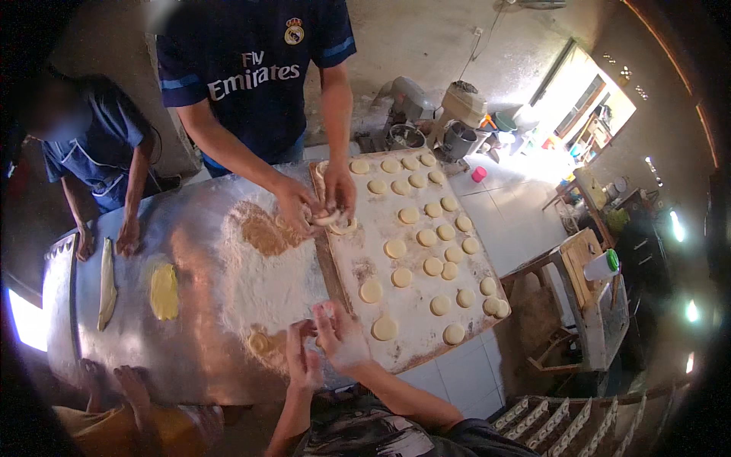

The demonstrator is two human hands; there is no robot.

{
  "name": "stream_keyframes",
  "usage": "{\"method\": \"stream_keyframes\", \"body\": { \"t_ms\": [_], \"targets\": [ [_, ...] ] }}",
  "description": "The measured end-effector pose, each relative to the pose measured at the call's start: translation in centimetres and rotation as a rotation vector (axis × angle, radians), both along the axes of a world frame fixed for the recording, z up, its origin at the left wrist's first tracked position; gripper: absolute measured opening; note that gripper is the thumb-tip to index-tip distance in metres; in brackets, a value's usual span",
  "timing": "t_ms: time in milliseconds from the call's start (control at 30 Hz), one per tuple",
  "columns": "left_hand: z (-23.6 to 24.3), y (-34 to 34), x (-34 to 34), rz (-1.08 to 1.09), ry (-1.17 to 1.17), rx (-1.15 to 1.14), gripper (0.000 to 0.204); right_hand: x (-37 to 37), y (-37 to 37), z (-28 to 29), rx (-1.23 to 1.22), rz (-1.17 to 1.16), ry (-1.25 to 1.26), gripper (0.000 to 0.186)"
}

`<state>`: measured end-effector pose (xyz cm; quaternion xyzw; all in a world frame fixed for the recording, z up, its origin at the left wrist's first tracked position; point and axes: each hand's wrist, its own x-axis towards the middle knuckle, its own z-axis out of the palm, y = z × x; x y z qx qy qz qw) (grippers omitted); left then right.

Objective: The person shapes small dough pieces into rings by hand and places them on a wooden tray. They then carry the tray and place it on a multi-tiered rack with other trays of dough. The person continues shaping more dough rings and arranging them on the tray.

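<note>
My left hand (303, 352) and my right hand (339, 341) are raised close together at the near edge of the metal worktable (190, 358). Both have curled, flour-dusted fingers; what they hold, if anything, I cannot make out. Just left of them lies a small dough piece (265, 343) on a wide patch of loose flour (266, 282). To their right, a floured board (358, 335) bears several round dough pieces (384, 327). Across the table, a co-worker's hands (316, 207) work a ring-like piece of dough (327, 219) over the board's edge.
Another person's hands (106, 244) are by a dough strip (106, 305) at left, near a yellow slab (164, 293). A third person's hands (129, 381) rest at the lower left. Mixers (464, 107) stand behind; a wooden side table (579, 274) is at right, racks (556, 426) below it.
</note>
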<state>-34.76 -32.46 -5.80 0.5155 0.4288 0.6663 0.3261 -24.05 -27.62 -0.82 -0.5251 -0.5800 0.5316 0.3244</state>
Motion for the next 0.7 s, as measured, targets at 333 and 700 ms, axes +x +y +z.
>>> {"method": "stream_keyframes", "body": {
  "t_ms": [333, 700],
  "targets": [
    [1.2, 0.5, 7.9, 0.414, 0.519, 0.011, 0.027, 8.8, 0.9, -1.8, 0.003, 0.042, 0.518, 0.027],
    [-0.1, -0.1, 12.6, 0.123, -0.289, 0.09, 0.028, 13.3, 0.8, -2.1, -0.025, 0.192, 0.601, 0.048]
  ]
}}
